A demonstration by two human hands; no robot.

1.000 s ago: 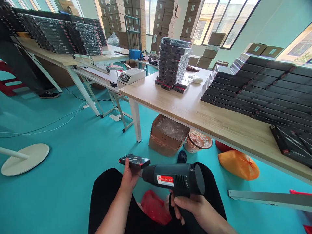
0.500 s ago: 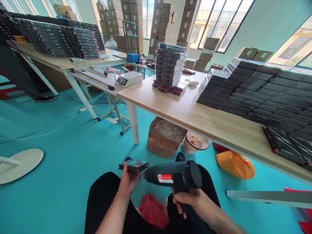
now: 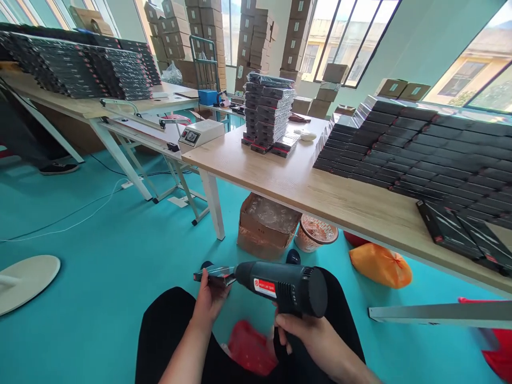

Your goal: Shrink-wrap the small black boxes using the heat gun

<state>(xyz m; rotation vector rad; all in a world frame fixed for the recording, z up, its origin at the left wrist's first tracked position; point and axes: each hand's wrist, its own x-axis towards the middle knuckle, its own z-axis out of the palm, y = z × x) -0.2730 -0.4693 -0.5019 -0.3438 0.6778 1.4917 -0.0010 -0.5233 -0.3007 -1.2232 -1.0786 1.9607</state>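
The person's bare left hand (image 3: 210, 304) held a small, flat, black box with a shiny top (image 3: 215, 271) out in front of the legs in black trousers (image 3: 166, 312), up above the blue-green floor (image 3: 104, 277). The left thumb pressed on the near edge, and the palm sat below the box; most of the other fingers were hidden, so how they lay could not be told. The bare right hand (image 3: 302, 333) had its fingers wrapped round the handle of a big, dark, blue-green heat gun with a red and white sticker (image 3: 276, 282). Its nose was right at the right end of the box, though whether the two touched could not be seen. The box looked light enough for one hand, and stiff, like strong card. Its shiny skin might be a bit slippery, and its corners could get dented if it fell. The best place to hold it seemed to be the left end, by the edges, with the thumb on one side and the fingers under it, away from the gun's nose, which could be hot. The gun looked much heavier, hard and fat at the back, so the handle was the good place to grip it. Similar flat black boxes stacked in a wide pile (image 3: 420, 154) stood on the long, pale wooden desk (image 3: 340, 200) ahead.
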